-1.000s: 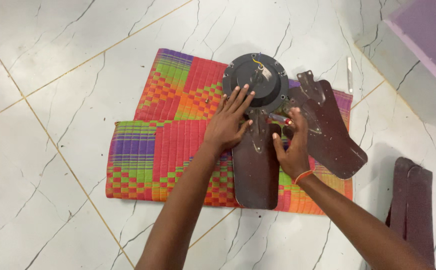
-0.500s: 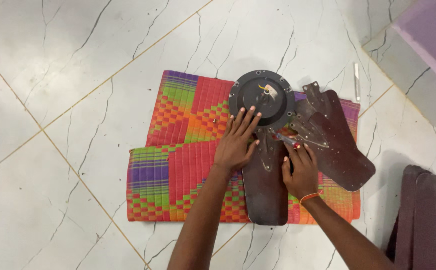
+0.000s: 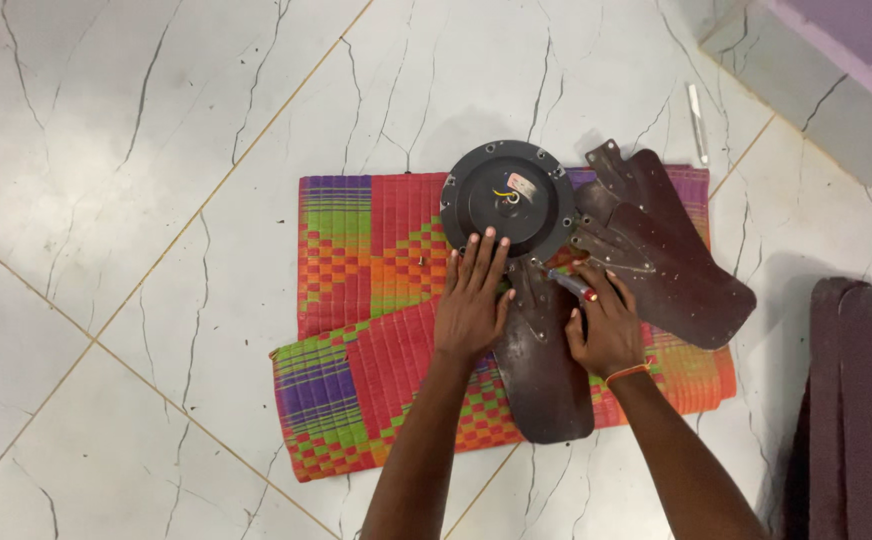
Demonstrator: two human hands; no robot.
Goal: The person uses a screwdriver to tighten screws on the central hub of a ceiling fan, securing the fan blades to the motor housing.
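Bare marble tile floor point(image 3: 156, 150) fills left and top of frame; purple wall base upper right. Woven multicolour mat point(image 3: 376, 330) at centre carries ceiling fan motor hub point(image 3: 509, 200). Left hand point(image 3: 473, 303) flat, fingers spread, tips touching hub's lower edge. Right hand point(image 3: 604, 325) curled around red-handled screwdriver point(image 3: 574, 286), tip on lower fan blade point(image 3: 546, 370). Second blade point(image 3: 681, 270) right; spare blades point(image 3: 851, 400) at right edge.
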